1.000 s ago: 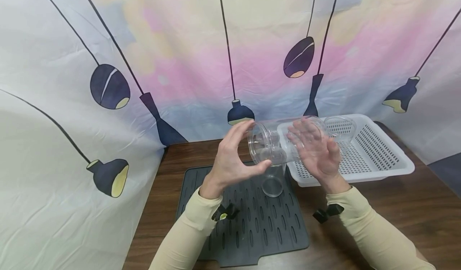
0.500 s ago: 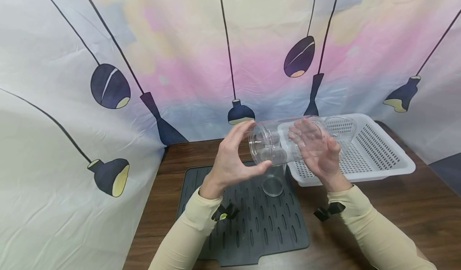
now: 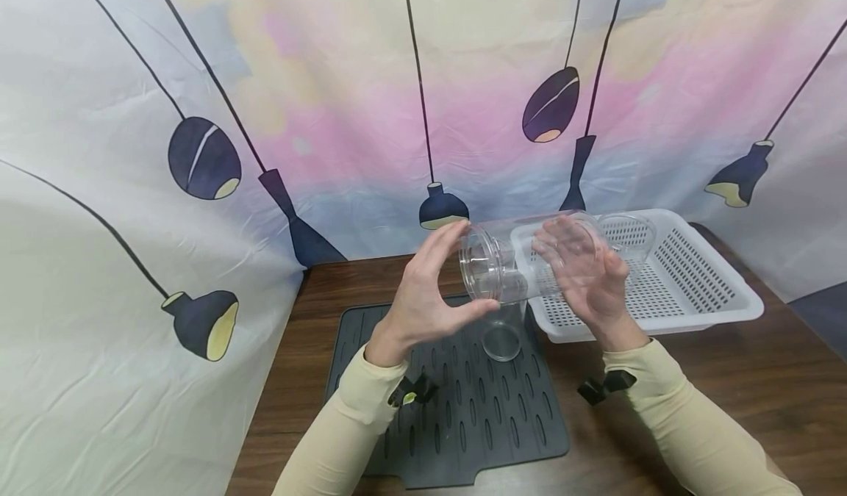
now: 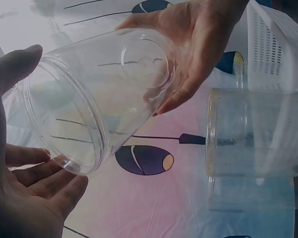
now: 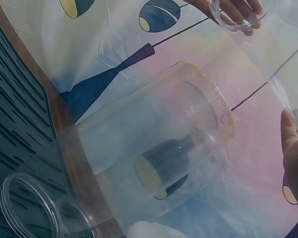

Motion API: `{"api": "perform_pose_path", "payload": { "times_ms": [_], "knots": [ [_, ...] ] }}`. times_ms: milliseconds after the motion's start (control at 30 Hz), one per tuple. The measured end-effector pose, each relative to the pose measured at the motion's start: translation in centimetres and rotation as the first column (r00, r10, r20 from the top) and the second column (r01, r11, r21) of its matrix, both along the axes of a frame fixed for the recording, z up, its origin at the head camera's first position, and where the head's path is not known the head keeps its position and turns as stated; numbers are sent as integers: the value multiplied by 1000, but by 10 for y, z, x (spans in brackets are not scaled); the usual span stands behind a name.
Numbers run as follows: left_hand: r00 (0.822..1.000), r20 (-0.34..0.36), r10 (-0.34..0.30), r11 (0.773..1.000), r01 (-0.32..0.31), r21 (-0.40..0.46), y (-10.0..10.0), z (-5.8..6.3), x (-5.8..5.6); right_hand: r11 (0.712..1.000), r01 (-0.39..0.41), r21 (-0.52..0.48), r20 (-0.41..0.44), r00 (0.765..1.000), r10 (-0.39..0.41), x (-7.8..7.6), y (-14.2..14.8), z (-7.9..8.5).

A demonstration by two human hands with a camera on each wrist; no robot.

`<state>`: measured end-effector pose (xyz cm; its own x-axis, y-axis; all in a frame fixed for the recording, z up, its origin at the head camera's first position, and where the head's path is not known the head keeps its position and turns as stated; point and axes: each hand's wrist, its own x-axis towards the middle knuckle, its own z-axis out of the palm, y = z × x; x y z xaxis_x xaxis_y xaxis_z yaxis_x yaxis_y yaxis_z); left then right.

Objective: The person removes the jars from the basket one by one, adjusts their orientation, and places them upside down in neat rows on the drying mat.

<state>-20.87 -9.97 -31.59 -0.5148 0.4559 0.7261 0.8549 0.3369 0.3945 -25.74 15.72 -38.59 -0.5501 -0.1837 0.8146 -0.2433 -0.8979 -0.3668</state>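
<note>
A clear, wide-mouthed jar (image 3: 526, 242) lies on its side in the air between both hands. My left hand (image 3: 423, 290) grips its ridged mouth, the thumb below and the fingers above in the head view. At the other end, my right hand (image 3: 593, 297) holds the base, with its fingers showing through the clear wall. The left wrist view shows the right hand's (image 4: 198, 54) thumb and fingers on opposite sides of the jar's base. Under the held jar, another clear jar (image 3: 501, 343) stands mouth down on the dark ribbed drying mat (image 3: 450, 408).
A white perforated basket (image 3: 717, 268) sits on the wooden table (image 3: 748, 378) behind the right hand. One more clear round rim (image 3: 625, 231) shows over the basket's back left. A printed cloth (image 3: 357, 92) hangs behind the table.
</note>
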Motion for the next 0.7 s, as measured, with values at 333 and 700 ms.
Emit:
{"api": "perform_pose_path", "payload": {
  "times_ms": [333,700],
  "knots": [
    [998,35,50,998,-48,-52,-18,-4,-2,998,57,8,-16,998,-57,1,7,10],
    [987,129,101,986,-82,-147,-40,-13,-4,996,65,58,30,997,-67,2,14,8]
  ]
}}
